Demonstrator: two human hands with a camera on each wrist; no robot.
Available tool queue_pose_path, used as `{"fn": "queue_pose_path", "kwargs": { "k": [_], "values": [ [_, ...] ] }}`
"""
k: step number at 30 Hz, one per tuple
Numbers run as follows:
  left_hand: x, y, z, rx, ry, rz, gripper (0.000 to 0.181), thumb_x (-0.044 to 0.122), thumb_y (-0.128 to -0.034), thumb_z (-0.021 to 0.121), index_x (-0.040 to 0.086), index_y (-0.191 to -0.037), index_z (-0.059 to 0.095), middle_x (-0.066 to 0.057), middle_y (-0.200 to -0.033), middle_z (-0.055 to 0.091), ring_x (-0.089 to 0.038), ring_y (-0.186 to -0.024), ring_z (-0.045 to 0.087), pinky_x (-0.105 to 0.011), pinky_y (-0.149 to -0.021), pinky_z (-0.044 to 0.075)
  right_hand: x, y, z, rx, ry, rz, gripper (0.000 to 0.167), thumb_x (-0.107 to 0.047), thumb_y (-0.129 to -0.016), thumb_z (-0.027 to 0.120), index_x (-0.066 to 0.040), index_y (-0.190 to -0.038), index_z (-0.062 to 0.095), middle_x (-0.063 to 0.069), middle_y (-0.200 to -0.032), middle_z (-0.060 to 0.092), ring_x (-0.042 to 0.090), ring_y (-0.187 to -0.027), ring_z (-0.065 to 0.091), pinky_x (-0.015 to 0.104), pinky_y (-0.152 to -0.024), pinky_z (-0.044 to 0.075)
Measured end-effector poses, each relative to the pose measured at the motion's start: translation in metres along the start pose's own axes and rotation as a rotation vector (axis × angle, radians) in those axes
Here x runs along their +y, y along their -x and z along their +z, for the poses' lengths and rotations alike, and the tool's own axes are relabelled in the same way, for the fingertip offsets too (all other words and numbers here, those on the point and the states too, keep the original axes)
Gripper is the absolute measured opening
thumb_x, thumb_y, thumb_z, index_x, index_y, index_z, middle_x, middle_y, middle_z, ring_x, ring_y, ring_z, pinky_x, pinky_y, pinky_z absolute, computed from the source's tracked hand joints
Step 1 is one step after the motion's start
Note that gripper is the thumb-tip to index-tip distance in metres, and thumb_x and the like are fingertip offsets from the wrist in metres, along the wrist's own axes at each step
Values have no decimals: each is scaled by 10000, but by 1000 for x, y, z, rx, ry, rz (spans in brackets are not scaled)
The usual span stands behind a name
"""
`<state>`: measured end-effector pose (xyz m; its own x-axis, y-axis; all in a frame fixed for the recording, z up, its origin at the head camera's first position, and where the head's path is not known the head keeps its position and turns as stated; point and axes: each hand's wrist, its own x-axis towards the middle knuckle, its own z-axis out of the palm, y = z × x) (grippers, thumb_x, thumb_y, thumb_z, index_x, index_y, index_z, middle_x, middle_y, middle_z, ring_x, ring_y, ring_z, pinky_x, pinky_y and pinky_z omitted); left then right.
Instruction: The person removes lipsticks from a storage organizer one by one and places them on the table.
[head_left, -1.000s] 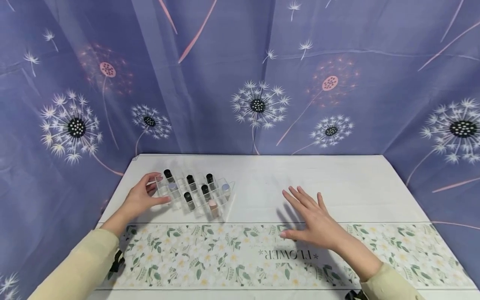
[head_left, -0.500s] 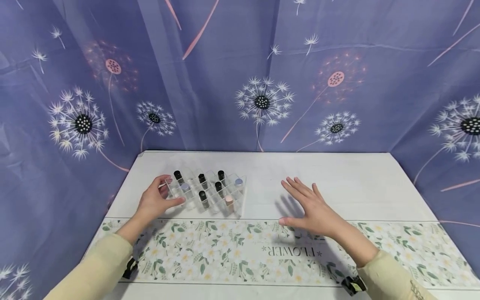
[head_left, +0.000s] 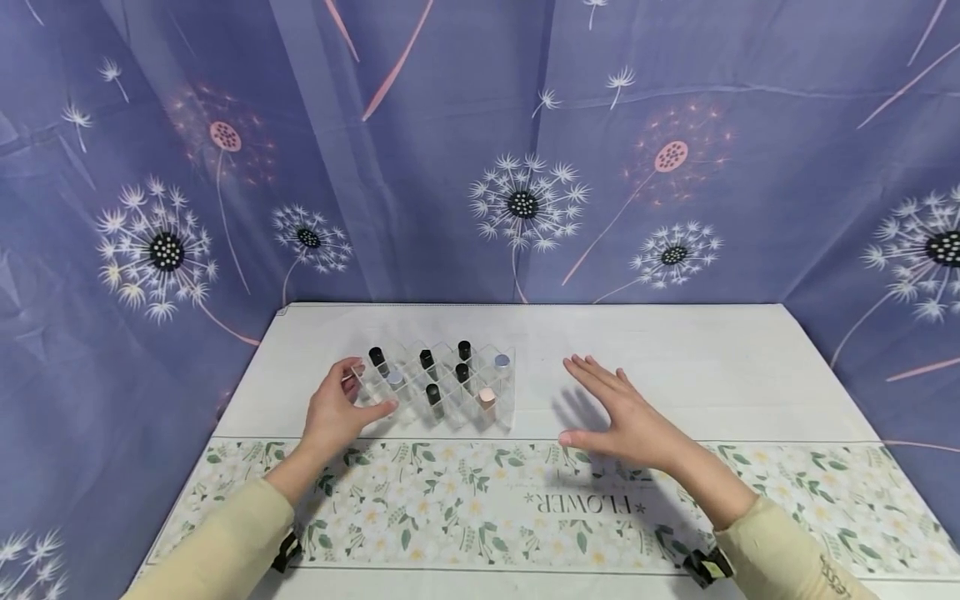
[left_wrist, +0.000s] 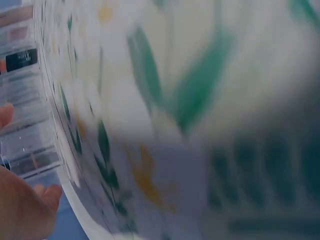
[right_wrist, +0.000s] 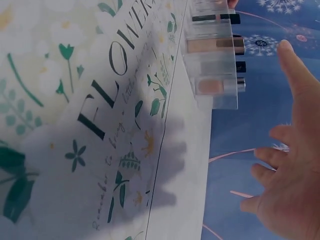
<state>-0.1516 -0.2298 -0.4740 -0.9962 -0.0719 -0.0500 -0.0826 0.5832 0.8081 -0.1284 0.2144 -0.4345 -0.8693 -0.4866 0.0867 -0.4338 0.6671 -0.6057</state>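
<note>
Clear plastic holder (head_left: 447, 387) with little capped tubes (head_left: 434, 402) in it, on the white bench (head_left: 697, 358) just left of the frame's middle, left grip (head_left: 335, 414) holding its left end, right grip (head_left: 628, 423) spread wide and holding nothing, right of the middle

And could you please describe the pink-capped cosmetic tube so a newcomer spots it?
Start at the white tabletop, then find the clear compartmented organizer whose left end the left hand grips. The pink-capped cosmetic tube sits in its front row, near the right end. Its pale pink cap stands out among black caps and pale blue caps.
</note>
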Motion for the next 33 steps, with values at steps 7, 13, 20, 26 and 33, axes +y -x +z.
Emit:
{"fn": "queue_pose_path", "kwargs": {
  "k": [7,13,20,26,33],
  "values": [
    [12,7,22,54,33,1,940,258,-846,928,62,-1592,391,-204,-1563,471,-433,-1460,490,-515,-1181,454,-1,-3,-3,0,-103,19,950,-419,-963,801,-174,-1714,272,154,-1751,262,474,-1600,210,742,-1241,150],
    [17,11,39,87,70,3,944,244,-836,933,57,-1586,391,-192,-1544,478,-432,-1453,493,-506,-1187,449,0,-1,-5,0,-189,32,889,-355,-1001,769,-166,-1714,273,190,-1746,259,501,-1586,227,780,-1179,274],
    [23,14,56,119,73,26,952,259,-803,960,41,-1551,413,-210,-1495,496,-444,-1397,526,-529,-1174,454,7,0,-8,16,-323,25,844,-257,-1025,749,-119,-1707,272,144,-1750,278,432,-1607,218,494,-1296,267],
    [29,16,65,145,86,43,947,243,-787,974,42,-1538,433,-199,-1471,508,-417,-1355,549,-516,-1156,469,15,-2,-9,23,-442,-4,848,-158,-1023,745,-69,-1704,249,187,-1736,291,430,-1592,262,97,-1201,252],
    [35,19,72,171,86,36,957,233,-771,981,26,-1531,437,-207,-1445,518,-416,-1319,565,-520,-1138,482,18,-5,-9,14,-495,-21,836,-116,-1027,733,-81,-1706,247,188,-1727,309,444,-1578,291,325,-1254,295]
  ]
}}
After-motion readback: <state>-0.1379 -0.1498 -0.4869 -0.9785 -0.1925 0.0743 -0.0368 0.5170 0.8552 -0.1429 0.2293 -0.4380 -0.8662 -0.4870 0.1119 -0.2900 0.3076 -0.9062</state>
